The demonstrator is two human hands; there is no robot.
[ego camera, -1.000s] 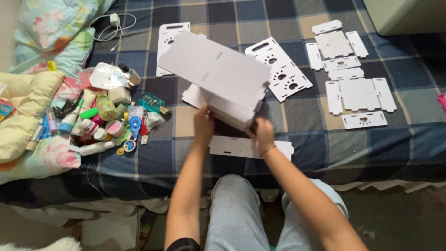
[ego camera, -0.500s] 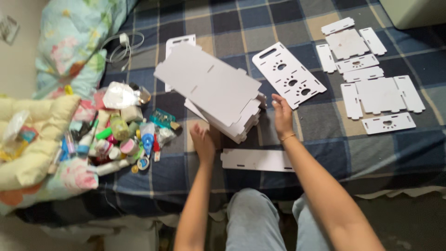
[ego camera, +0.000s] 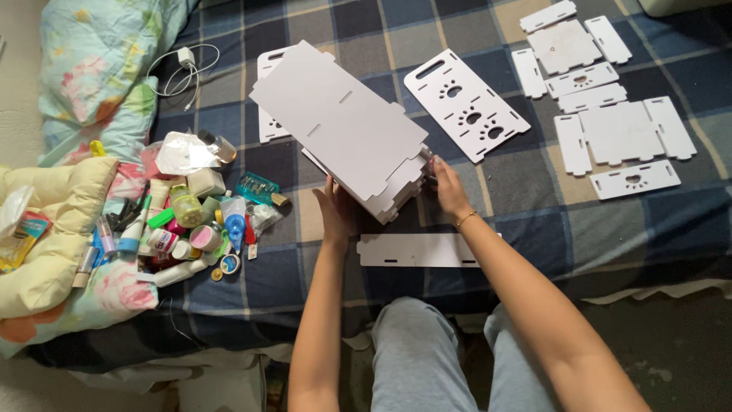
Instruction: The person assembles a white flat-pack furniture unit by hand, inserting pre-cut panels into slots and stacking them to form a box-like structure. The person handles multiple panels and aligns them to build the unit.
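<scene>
Far to the left of your grip a pile of toiletries (ego camera: 187, 225) lies on the bed (ego camera: 534, 229), beside a cream pillow (ego camera: 53, 229). Your left hand (ego camera: 337, 210) presses flat against the near left edge of the white box (ego camera: 343, 137), fingers spread on its side. The box sits tilted on the bed between both hands. Just below your hands lies a slotted strip (ego camera: 418, 249). Your right hand (ego camera: 448, 187) grips the box's right corner, fingertips closed on its edge. Above and right of that hand rests a paw-print panel (ego camera: 467, 105); farther right, more flat panels (ego camera: 618, 130) are spread out.
</scene>
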